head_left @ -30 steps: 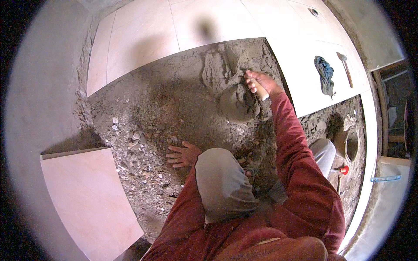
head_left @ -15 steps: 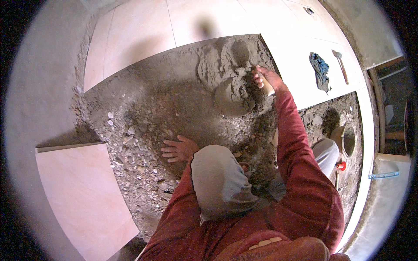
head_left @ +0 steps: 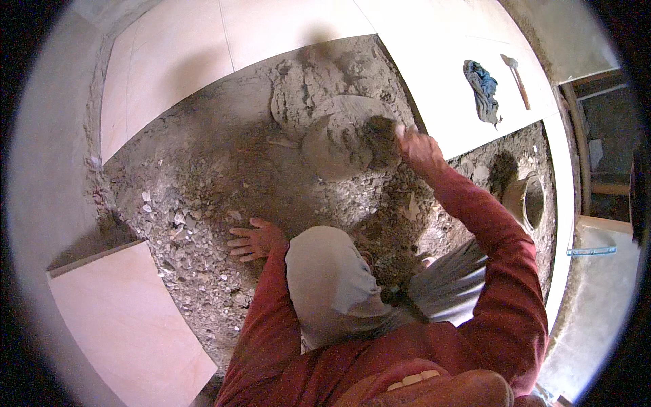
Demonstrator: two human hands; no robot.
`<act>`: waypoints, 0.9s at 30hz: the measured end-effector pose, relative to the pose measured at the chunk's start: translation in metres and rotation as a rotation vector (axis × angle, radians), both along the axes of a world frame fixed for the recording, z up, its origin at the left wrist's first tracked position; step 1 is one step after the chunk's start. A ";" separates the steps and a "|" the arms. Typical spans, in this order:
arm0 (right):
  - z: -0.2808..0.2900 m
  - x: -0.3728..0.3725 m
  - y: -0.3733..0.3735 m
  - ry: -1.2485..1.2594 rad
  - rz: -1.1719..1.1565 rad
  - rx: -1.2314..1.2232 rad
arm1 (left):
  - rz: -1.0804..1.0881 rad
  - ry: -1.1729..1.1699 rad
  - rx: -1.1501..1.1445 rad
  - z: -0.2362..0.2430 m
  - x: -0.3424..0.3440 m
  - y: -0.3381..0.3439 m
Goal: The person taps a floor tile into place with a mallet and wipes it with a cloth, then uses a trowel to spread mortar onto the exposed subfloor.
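L hand (head_left: 261,239): palm dn, looks planted on the rubble (head_left: 180,241) just beside the L knee (head_left: 329,271); fingers spread apart, prob. to prop the body's lean.
R hand (head_left: 422,152): at R edge of the mortar (head_left: 332,144); fingers curled tog., I'd judge clamped on a trowel handle, but the hand hides it from me, so can't be sure.
Mortar spot: grey heap on dirt floor (head_left: 193,146), nr its far R corner by the laid tiles (head_left: 271,27), w/in R arm's reach.
Rag (head_left: 482,91) + hammer (head_left: 519,83): side by side on R tile (head_left: 434,95), nr its R edge, prob. parked off the dirt.
Loose tile (head_left: 132,319): floor's near L corner, by wall (head_left: 54,149), prob. kept clear of knees.
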State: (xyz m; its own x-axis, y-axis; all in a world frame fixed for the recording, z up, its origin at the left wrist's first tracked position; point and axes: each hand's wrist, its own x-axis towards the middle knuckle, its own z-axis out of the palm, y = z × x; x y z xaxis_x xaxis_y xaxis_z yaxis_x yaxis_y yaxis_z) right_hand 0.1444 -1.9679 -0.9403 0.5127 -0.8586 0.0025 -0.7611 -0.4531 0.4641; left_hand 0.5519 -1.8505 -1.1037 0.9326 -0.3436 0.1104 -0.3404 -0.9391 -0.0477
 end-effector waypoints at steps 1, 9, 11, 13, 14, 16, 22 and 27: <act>-0.021 -0.011 -0.011 0.098 0.054 -0.123 | -0.008 -0.010 0.006 -0.003 0.000 -0.002; -0.065 0.008 -0.114 -0.076 -0.239 -0.048 | -0.011 -0.210 0.058 -0.023 0.023 0.008; -0.077 0.005 -0.135 -0.120 -0.242 -0.150 | -0.036 -0.233 0.052 -0.028 0.024 0.008; -0.095 -0.032 -0.169 -0.398 -0.244 -0.122 | -0.079 -0.188 0.073 -0.030 0.006 0.005; -0.095 -0.022 -0.181 -0.555 -0.341 -0.016 | -0.063 -0.169 0.093 -0.027 0.008 0.004; -0.067 0.011 -0.202 -1.033 -0.696 0.459 | -0.025 -0.124 0.124 -0.018 0.014 0.003; 0.054 -0.009 -0.175 -1.344 -0.562 1.128 | -0.031 -0.171 0.108 -0.014 0.024 0.004; 0.032 -0.071 -0.215 -1.998 -1.083 1.100 | -0.040 -0.112 0.146 -0.009 0.011 -0.002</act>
State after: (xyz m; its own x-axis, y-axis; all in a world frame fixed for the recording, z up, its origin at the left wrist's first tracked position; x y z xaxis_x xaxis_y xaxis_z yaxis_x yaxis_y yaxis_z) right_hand 0.0730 -2.1825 -0.9085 0.0813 -0.7229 -0.6861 0.1599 0.6890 -0.7070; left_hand 0.5634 -1.8528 -1.1130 0.9024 -0.4006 0.1588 -0.3627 -0.9051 -0.2220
